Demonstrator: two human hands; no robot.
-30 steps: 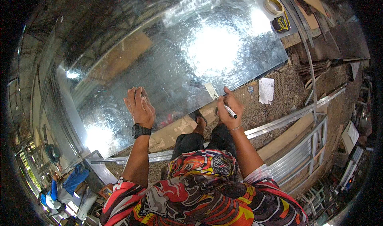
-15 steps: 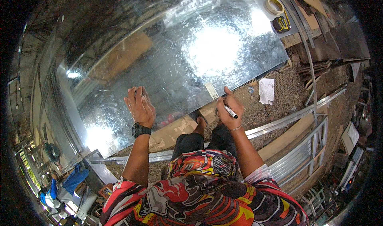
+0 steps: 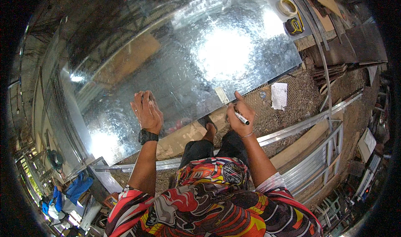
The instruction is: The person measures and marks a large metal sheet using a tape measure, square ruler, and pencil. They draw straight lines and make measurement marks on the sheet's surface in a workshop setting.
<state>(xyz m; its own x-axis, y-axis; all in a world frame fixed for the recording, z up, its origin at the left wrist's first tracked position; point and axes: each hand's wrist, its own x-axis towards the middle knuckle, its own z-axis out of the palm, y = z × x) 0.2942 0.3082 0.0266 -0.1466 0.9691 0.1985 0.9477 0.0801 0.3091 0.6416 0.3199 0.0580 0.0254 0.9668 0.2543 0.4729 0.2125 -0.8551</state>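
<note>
A large shiny metal sheet (image 3: 179,74) lies in front of me and throws back bright glare. My left hand (image 3: 147,113), fingers stretched out, lies palm down on it near its front edge. At the front edge further right, my right hand (image 3: 241,116) is closed round a marker pen (image 3: 242,118) with a white barrel and black end. A small pale flat tool with a metal part (image 3: 222,95) projects from the same hand onto the sheet. Its exact kind cannot be made out, and the fingers hide part of it.
A roll of tape (image 3: 287,6) and a black-and-yellow tape measure (image 3: 294,26) lie at the far right. White paper (image 3: 279,96) lies beyond my right hand. Metal channels (image 3: 309,126) and a metal frame (image 3: 313,164) are at right. Another person (image 3: 56,203) is at the lower left.
My hands, the marker pen and the pale tool stay almost still at the sheet's edge. The other person at the lower left has shifted slightly.
</note>
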